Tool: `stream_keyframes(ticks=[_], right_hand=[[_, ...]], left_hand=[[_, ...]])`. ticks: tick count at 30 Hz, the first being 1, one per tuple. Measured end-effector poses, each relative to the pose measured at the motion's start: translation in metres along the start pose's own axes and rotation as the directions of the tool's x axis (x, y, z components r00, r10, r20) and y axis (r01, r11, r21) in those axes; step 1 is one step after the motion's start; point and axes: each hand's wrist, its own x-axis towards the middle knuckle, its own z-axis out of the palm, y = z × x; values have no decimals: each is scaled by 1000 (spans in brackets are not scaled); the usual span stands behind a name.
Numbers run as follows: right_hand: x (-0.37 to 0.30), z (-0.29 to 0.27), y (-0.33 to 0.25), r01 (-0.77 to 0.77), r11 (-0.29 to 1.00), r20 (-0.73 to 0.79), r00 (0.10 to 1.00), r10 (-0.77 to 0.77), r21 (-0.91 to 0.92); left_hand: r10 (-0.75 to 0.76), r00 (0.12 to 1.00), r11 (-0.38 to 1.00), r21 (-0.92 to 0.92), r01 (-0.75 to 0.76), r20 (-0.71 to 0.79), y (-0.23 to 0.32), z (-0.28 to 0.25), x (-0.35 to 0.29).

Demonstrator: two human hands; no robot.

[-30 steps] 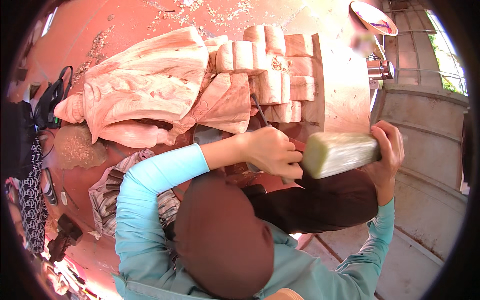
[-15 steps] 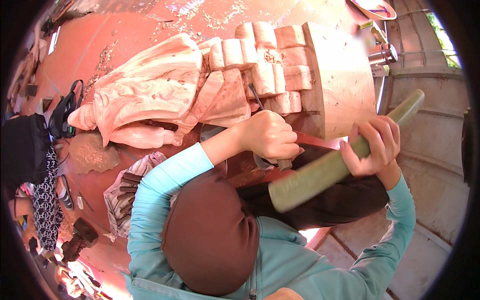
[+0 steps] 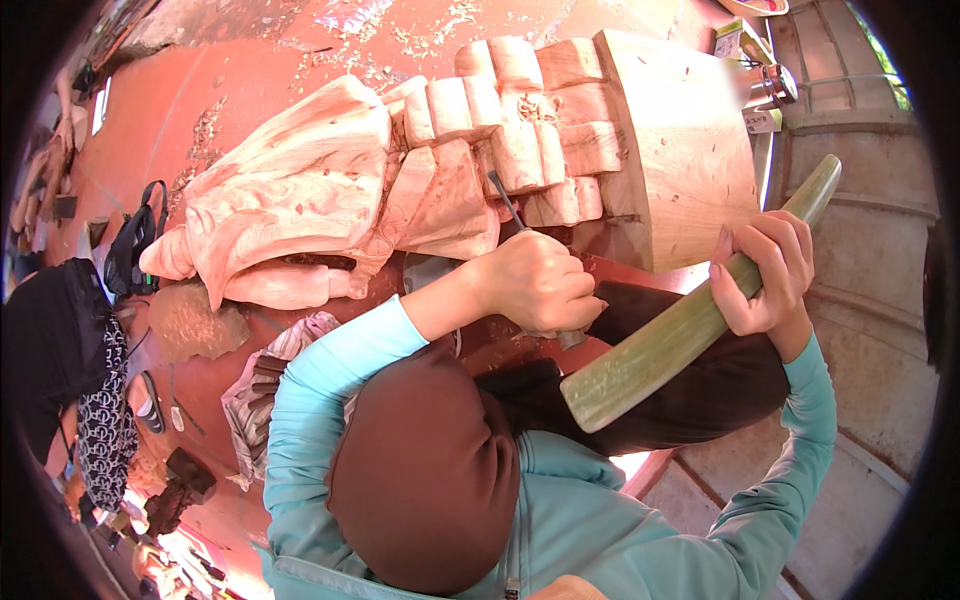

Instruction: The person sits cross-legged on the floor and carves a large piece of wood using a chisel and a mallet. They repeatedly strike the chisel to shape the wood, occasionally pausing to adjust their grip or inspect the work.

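A large pale wood carving (image 3: pixel 300 200) lies across the upper middle, with drapery-like folds on its left and rounded blocks next to a broad smooth base on its right. My left hand (image 3: pixel 540 285) is closed around a chisel (image 3: pixel 508 204). The metal blade reaches up to the gap beside the rounded blocks; whether its tip touches the wood is hard to tell. The handle's butt pokes out below my fist. In my right hand (image 3: pixel 765 270) is a long greenish club-like mallet (image 3: pixel 665 355), gripped past its middle. Its thick end hangs just right of the chisel's butt, apart from it.
Wood chips (image 3: pixel 440 35) litter the red floor behind the carving. A striped cloth bundle (image 3: pixel 255 400) with dark tool handles lies left of my arm. Further left are a black bag (image 3: pixel 130 245), a flat brown slab (image 3: pixel 198 322) and another person's dark clothing (image 3: pixel 50 340). A metal flask (image 3: pixel 770 85) stands upper right.
The mallet and my right hand have shifted a little to the right, with the thick end farther from the chisel. My left hand keeps its grip on the chisel. The view has shifted slightly.
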Motion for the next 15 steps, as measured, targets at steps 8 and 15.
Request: stream_keyframes(ticks=[8, 15], right_hand=[[6, 1, -9, -103, 994, 18, 995, 102, 26], [0, -1, -1, 20, 997, -32, 999, -17, 78]], left_hand=[[39, 999, 998, -42, -40, -5, -6, -8, 0], [74, 997, 997, 16, -74, 17, -4, 0, -7]])
